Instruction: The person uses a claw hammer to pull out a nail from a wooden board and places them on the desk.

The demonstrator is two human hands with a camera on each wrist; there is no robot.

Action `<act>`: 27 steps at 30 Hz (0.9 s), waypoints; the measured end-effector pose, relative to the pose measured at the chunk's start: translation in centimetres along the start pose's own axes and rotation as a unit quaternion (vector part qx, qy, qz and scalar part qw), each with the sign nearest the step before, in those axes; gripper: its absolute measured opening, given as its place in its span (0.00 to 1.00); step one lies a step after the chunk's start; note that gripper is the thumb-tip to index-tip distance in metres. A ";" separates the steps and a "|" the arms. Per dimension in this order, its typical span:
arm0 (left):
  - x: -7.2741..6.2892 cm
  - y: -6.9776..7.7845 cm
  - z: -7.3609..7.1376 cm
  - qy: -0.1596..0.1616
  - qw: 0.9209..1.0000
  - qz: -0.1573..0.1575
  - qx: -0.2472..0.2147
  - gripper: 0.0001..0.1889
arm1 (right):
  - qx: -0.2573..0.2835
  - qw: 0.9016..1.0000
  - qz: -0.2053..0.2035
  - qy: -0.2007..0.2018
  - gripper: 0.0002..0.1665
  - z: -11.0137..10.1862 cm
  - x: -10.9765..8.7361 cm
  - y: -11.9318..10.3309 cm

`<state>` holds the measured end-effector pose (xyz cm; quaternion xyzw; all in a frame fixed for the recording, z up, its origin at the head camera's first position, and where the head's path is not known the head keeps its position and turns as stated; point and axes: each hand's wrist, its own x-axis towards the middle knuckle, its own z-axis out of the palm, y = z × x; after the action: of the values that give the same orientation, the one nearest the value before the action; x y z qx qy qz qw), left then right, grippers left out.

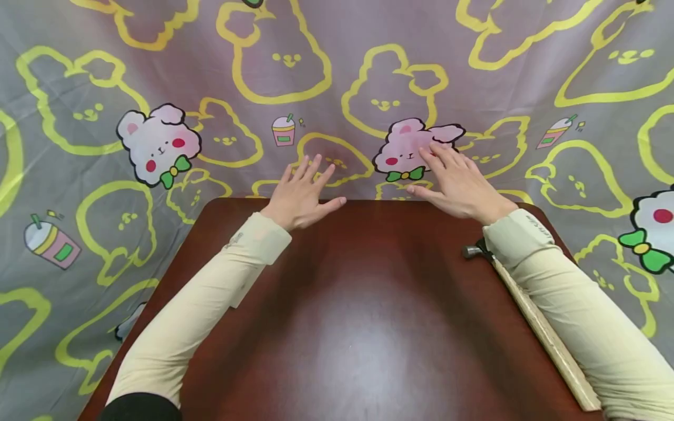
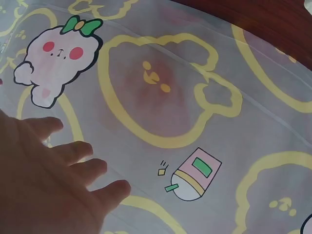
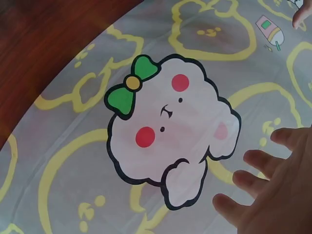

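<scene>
Both hands are raised above the far edge of the dark red-brown table (image 1: pixel 358 292), fingers spread and holding nothing. My left hand (image 1: pixel 302 196) is left of centre, its thumb pointing right; the left wrist view shows its fingers against the patterned cloth. Level with it on the other side, my right hand (image 1: pixel 463 184) has its thumb pointing left. A claw hammer (image 1: pixel 544 336) lies along the table's right side, its metal head away from me. The right sleeve (image 1: pixel 568 292) overlaps part of its wooden handle and head.
Grey cloth (image 1: pixel 326 35) with yellow bear outlines, white cartoon heads and pink cups hangs behind the table and down its sides. Under the left forearm a pale flat-edged thing (image 1: pixel 243 293) shows, mostly hidden by the sleeve (image 1: pixel 210 298).
</scene>
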<state>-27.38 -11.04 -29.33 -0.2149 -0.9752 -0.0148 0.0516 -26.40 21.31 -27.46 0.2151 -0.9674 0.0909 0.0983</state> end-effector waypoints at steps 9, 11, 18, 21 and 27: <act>-2.0 -0.9 -0.4 0.054 0.998 0.008 -0.039 0.43 | 0.022 0.998 0.003 0.051 0.45 0.3 -1.6 0.4; -3.0 -1.5 -0.5 0.071 0.996 0.005 -0.048 0.42 | 0.021 0.998 0.004 0.063 0.43 0.4 -2.3 0.7; -8.0 -4.7 -0.3 0.144 0.982 -0.049 -0.108 0.32 | 0.024 0.997 0.033 0.070 0.36 0.4 -5.9 2.2; -10.5 -6.5 0.4 0.143 0.973 -0.107 -0.148 0.32 | 0.026 0.996 0.047 0.069 0.32 0.6 -7.8 3.2; -14.6 -9.8 2.7 0.068 0.956 -0.205 -0.198 0.40 | 0.057 0.994 0.082 0.051 0.31 2.4 -11.7 5.6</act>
<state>-18.61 -25.90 -33.69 -0.0148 -0.9700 -0.2321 0.0705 -18.82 30.38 -33.23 0.1359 -0.9687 0.1644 0.1271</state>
